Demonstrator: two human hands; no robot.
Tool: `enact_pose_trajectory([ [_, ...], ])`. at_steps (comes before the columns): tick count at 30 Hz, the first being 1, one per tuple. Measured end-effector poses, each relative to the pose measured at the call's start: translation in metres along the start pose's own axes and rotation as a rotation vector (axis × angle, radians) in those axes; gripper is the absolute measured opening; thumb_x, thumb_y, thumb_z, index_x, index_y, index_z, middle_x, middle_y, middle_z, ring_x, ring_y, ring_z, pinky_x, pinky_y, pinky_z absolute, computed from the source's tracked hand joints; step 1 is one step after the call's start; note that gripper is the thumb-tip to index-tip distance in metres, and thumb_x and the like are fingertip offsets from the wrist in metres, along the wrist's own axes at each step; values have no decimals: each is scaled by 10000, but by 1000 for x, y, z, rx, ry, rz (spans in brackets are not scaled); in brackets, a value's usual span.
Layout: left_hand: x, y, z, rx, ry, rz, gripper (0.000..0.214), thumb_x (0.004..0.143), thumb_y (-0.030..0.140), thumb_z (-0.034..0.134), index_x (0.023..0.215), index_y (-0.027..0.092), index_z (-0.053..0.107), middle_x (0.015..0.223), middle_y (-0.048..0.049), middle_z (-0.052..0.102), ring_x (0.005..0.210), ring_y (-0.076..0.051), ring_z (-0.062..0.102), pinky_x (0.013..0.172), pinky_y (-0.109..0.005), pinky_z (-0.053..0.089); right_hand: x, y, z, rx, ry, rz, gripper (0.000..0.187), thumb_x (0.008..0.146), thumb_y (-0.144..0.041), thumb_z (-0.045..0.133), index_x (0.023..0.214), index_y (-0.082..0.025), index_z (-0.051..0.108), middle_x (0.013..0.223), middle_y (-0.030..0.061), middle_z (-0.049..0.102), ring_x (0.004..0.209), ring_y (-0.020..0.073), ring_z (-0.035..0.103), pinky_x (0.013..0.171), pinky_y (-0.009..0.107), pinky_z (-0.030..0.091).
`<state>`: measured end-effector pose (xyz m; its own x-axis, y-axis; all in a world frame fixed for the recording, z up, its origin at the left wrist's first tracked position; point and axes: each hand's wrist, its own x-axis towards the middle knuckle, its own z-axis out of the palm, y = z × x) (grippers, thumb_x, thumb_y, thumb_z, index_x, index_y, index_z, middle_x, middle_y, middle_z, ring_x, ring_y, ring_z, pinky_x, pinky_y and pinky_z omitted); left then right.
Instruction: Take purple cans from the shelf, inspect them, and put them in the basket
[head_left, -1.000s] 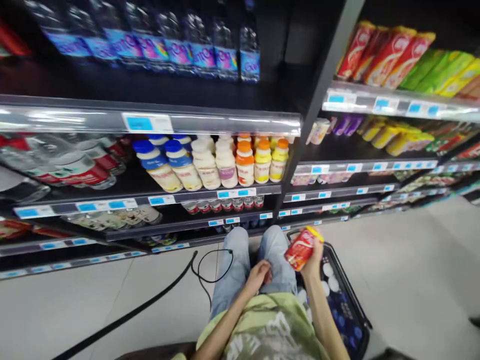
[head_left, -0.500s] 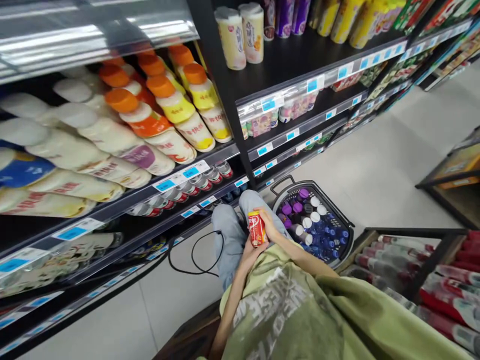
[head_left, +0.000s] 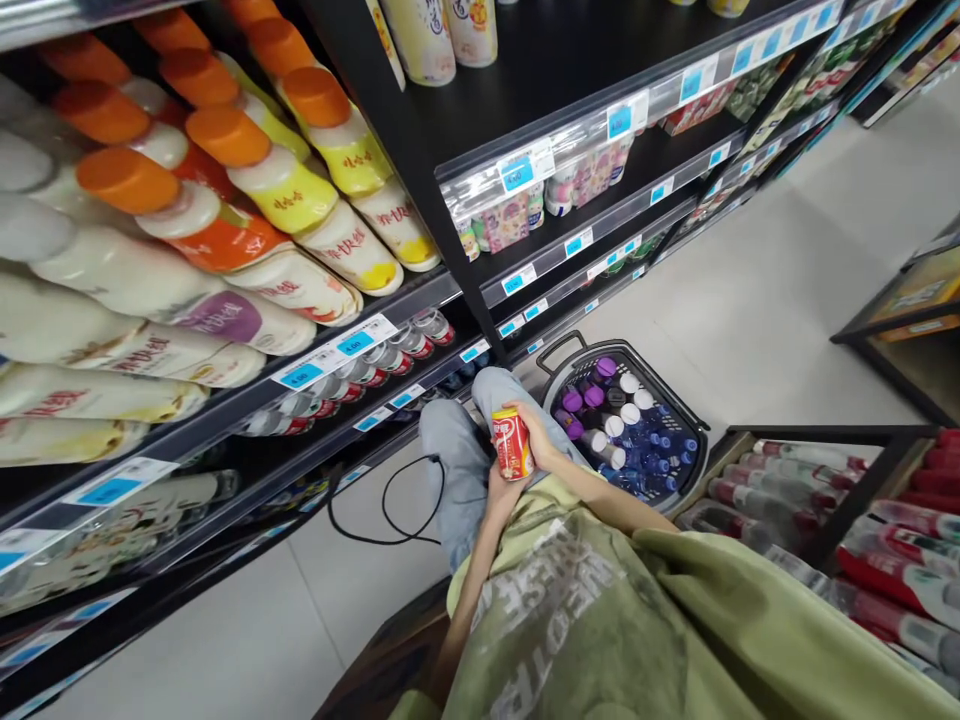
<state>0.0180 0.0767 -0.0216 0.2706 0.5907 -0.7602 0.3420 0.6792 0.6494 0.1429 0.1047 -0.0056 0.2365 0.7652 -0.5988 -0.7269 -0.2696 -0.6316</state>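
Observation:
Upright over my lap is a red can (head_left: 511,446) with a yellow rim on top. My right hand (head_left: 537,436) is closed around its right side. From below and the left, my left hand (head_left: 504,492) grips the can near its base; part of its fingers is hidden behind the can. Just right of my knees, on the floor, stands a black shopping basket (head_left: 651,352) filled with several bottles with purple, white and blue caps.
Along the left runs a shelf (head_left: 420,295) of yogurt-drink bottles with orange caps, with cans (head_left: 390,355) on the tier below. A black cable (head_left: 386,538) loops beside my left leg. Bottle racks (head_left: 810,435) stand at the right on the tiled floor (head_left: 750,300).
My view has shifted, so the shelf bottles at the left appear nearer and higher up. The can stays in both hands, turned slightly, and the basket has not moved.

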Motion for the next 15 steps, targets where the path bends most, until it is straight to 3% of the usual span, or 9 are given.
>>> enact_pose_trajectory([
  [7,-1,6,5,-40,-84,66,566,562,398,902,1013,184,634,788,-24,703,611,-169,588,603,-330,518,1,-2,-13,72,33,29,593,797,-728,728,1106,-233,625,861,29,753,636,228,723,569,350,615],
  [12,-3,7,6,-40,-71,69,420,585,402,905,851,213,641,731,-39,689,602,-178,561,583,-346,498,-2,-2,-12,85,6,86,540,836,-677,700,1126,-231,608,878,31,769,634,226,727,575,346,617],
  [15,-3,2,5,-47,-96,101,448,594,404,909,889,203,639,780,-54,711,630,-183,573,605,-347,510,-3,-2,-12,93,36,112,508,865,-642,665,1144,-221,608,848,45,766,620,244,724,542,359,605],
])
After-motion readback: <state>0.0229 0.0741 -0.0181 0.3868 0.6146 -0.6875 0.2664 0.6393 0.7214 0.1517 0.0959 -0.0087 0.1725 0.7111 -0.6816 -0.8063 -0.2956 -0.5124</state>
